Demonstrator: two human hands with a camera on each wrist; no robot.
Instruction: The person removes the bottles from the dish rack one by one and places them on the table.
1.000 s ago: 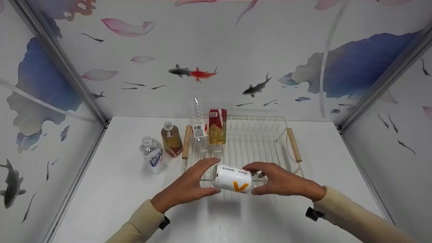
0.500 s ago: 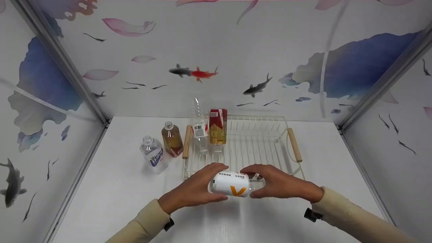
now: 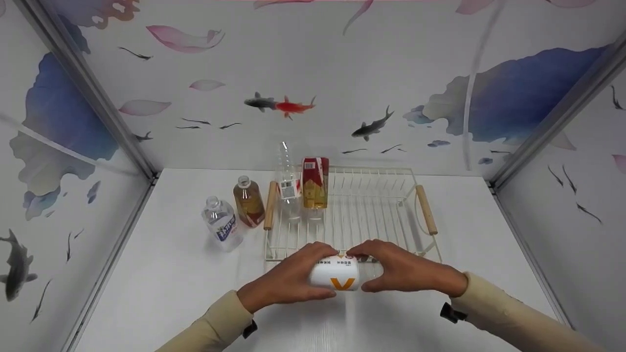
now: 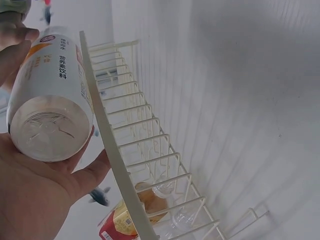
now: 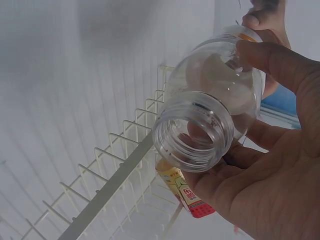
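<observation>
A clear plastic bottle with a white label and an orange V (image 3: 336, 274) lies sideways in the air between both hands, over the front edge of the dish rack (image 3: 364, 234). My left hand (image 3: 293, 275) holds it round the labelled base end; its round bottom (image 4: 50, 129) faces the left wrist camera. My right hand (image 3: 403, 266) grips the clear shoulder end, thumb on one side and fingers on the other. In the right wrist view the threaded neck (image 5: 192, 132) is uncapped and its mouth looks open. The hands hide parts of the bottle in the head view.
Inside the rack's left part stand a tall clear bottle (image 3: 289, 195) and a red-and-gold drink carton (image 3: 315, 183). Left of the rack are a brown-tinted bottle (image 3: 249, 203) and a clear bottle with a purple label (image 3: 222, 225). Wooden handles (image 3: 426, 210) flank the rack.
Both hands have drawn slightly nearer the body with the bottle, which now lies more level. My left hand has slid right and closed further round the bottle. The other items stay put.
</observation>
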